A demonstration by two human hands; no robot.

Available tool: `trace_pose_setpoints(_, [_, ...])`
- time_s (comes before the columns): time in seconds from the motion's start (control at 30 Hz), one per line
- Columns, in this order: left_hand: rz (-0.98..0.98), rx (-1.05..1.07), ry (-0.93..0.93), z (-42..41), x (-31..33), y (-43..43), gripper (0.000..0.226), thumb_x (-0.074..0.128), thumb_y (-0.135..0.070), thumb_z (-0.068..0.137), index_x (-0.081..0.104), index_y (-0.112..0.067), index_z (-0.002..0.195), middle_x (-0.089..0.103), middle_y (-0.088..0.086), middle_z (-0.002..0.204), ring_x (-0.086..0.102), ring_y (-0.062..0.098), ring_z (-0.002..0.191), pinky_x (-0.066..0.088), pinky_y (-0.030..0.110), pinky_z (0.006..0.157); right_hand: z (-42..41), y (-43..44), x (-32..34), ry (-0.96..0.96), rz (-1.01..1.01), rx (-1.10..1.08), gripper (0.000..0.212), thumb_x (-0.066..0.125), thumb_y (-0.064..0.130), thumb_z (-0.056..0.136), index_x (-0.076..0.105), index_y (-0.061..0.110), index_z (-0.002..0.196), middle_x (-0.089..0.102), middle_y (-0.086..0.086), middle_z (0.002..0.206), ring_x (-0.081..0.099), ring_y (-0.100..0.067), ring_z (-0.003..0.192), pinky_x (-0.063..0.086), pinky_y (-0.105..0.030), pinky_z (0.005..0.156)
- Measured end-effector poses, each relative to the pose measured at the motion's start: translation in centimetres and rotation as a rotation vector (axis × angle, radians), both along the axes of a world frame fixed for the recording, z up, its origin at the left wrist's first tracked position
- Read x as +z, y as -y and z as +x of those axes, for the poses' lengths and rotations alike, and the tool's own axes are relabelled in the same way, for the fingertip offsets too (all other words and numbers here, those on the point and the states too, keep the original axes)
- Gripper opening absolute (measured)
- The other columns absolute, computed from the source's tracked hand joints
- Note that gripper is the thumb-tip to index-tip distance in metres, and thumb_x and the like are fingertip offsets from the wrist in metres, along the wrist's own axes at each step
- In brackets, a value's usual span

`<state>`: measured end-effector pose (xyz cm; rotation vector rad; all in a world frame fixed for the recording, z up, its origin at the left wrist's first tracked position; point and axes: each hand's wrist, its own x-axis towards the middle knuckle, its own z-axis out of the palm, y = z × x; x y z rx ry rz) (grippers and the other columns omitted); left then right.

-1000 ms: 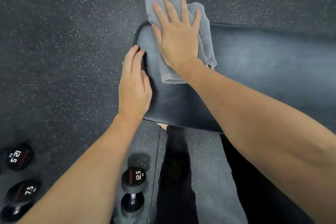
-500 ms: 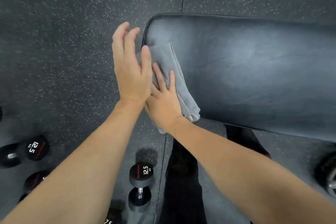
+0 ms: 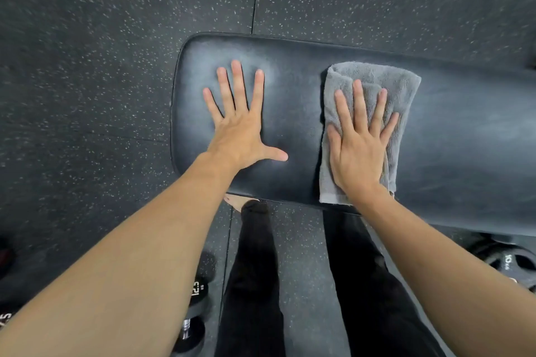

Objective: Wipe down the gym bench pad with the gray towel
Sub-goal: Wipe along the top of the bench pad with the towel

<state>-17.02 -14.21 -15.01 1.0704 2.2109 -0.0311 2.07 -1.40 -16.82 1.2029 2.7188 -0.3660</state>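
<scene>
The black gym bench pad runs from the middle of the view out to the right, with its rounded end at the left. A folded gray towel lies across the pad, reaching from near the far edge to the near edge. My right hand presses flat on the towel with its fingers spread. To the left of the towel, my left hand lies flat on the bare pad near its end, fingers apart and holding nothing.
Speckled dark rubber flooring surrounds the bench. A 12.5 kg dumbbell stands on the floor at the lower left, partly behind my left forearm. A black weight plate lies under the bench at the right. My legs in black trousers stand against the near edge.
My right hand has slid the towel from the pad's left end to the right along the pad. My left hand has come off the end edge and now lies flat on top.
</scene>
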Motion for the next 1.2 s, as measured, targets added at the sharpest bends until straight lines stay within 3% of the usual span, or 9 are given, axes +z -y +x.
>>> trace_pose_setpoints(0.1, [-0.008, 0.007, 0.009, -0.1, -0.5, -0.1, 0.166, 0.074, -0.085, 0.043, -0.027, -0.017, 0.155, -0.033, 0.027, 0.159, -0.031, 0.050, 0.145, -0.022, 0.066, 0.108, -4.3, 1.0, 0.1, -0.026, 0.005, 0.016, 0.055, 0.027, 0.044, 0.109, 0.018, 0.034, 0.162, 0.015, 0.001, 0.172, 0.008, -0.041, 0.158, 0.009, -0.071, 0.122])
trace_pose_setpoints(0.17, [-0.012, 0.006, 0.012, -0.2, -0.6, 0.0, 0.158, 0.074, -0.080, 0.050, -0.023, -0.014, 0.156, -0.031, 0.028, 0.160, -0.029, 0.050, 0.146, -0.020, 0.068, 0.109, -8.4, 1.8, -0.1, -0.061, 0.009, 0.139, 0.054, 0.028, 0.045, 0.109, 0.022, 0.033, 0.162, 0.019, 0.001, 0.171, 0.012, -0.041, 0.157, 0.010, -0.071, 0.122])
trace_pose_setpoints(0.23, [-0.016, 0.002, -0.010, 0.0, -0.7, -0.1, 0.140, 0.060, -0.075, 0.060, -0.018, -0.010, 0.157, -0.028, 0.028, 0.161, -0.028, 0.050, 0.147, -0.016, 0.072, 0.112, -12.0, 1.8, 0.0, -0.083, 0.001, 0.236, 0.054, 0.024, 0.045, 0.109, 0.023, 0.033, 0.162, 0.020, 0.002, 0.171, 0.013, -0.040, 0.157, 0.010, -0.069, 0.122])
trace_pose_setpoints(0.3, [-0.034, 0.007, -0.025, 0.0, -0.9, -0.1, 0.143, 0.047, -0.080, 0.052, -0.020, -0.009, 0.156, -0.028, 0.027, 0.162, -0.027, 0.049, 0.148, -0.016, 0.070, 0.113, -13.3, 1.0, 0.0, -0.083, -0.013, 0.284, 0.055, 0.020, 0.046, 0.108, 0.022, 0.034, 0.162, 0.019, 0.004, 0.171, 0.012, -0.037, 0.158, 0.009, -0.066, 0.124])
trace_pose_setpoints(0.43, [-0.073, 0.008, -0.029, -0.3, -0.6, -0.1, 0.167, 0.059, -0.093, 0.032, -0.029, -0.020, 0.154, -0.031, 0.022, 0.162, -0.029, 0.045, 0.148, -0.018, 0.065, 0.113, -10.2, -3.1, 0.0, -0.103, -0.027, 0.264, 0.054, 0.022, 0.046, 0.108, 0.025, 0.036, 0.161, 0.022, 0.006, 0.170, 0.015, -0.033, 0.158, 0.009, -0.059, 0.126])
trace_pose_setpoints(0.63, [-0.170, 0.010, -0.036, 0.3, 0.7, -1.2, 0.172, 0.074, -0.087, 0.035, -0.034, -0.021, 0.151, -0.035, 0.022, 0.160, -0.032, 0.044, 0.147, -0.016, 0.066, 0.114, 0.0, -12.5, 0.2, -0.041, -0.051, -0.020, 0.054, 0.022, 0.047, 0.109, 0.023, 0.034, 0.162, 0.020, 0.004, 0.171, 0.012, -0.032, 0.159, 0.006, -0.057, 0.128])
trace_pose_setpoints(0.83, [-0.205, 0.013, -0.029, 0.6, 1.6, -1.7, 0.173, 0.077, -0.084, 0.037, -0.036, -0.019, 0.150, -0.037, 0.024, 0.158, -0.034, 0.046, 0.145, -0.015, 0.068, 0.114, 3.0, -8.6, 0.3, -0.020, 0.012, -0.062, 0.055, 0.021, 0.048, 0.110, 0.018, 0.034, 0.163, 0.014, 0.002, 0.172, 0.007, -0.035, 0.159, 0.004, -0.059, 0.127])
trace_pose_setpoints(1.03, [-0.218, 0.029, -0.055, 0.7, 1.8, -1.8, 0.171, 0.077, -0.083, 0.037, -0.029, -0.018, 0.154, -0.032, 0.024, 0.161, -0.030, 0.045, 0.148, -0.012, 0.069, 0.114, 3.2, 5.3, -0.5, -0.116, -0.032, 0.195, 0.056, 0.032, 0.044, 0.110, 0.021, 0.031, 0.163, 0.017, -0.001, 0.172, 0.009, -0.040, 0.158, 0.009, -0.066, 0.124])
trace_pose_setpoints(1.2, [-0.206, 0.092, -0.079, 1.4, 2.7, -2.4, 0.169, 0.090, -0.067, 0.040, -0.021, -0.018, 0.158, -0.027, 0.022, 0.163, -0.025, 0.042, 0.150, -0.003, 0.070, 0.116, 6.6, 3.7, -1.6, -0.162, -0.016, 0.385, 0.059, 0.037, 0.044, 0.108, 0.018, 0.034, 0.163, 0.015, 0.003, 0.172, 0.005, -0.033, 0.160, 0.005, -0.059, 0.127])
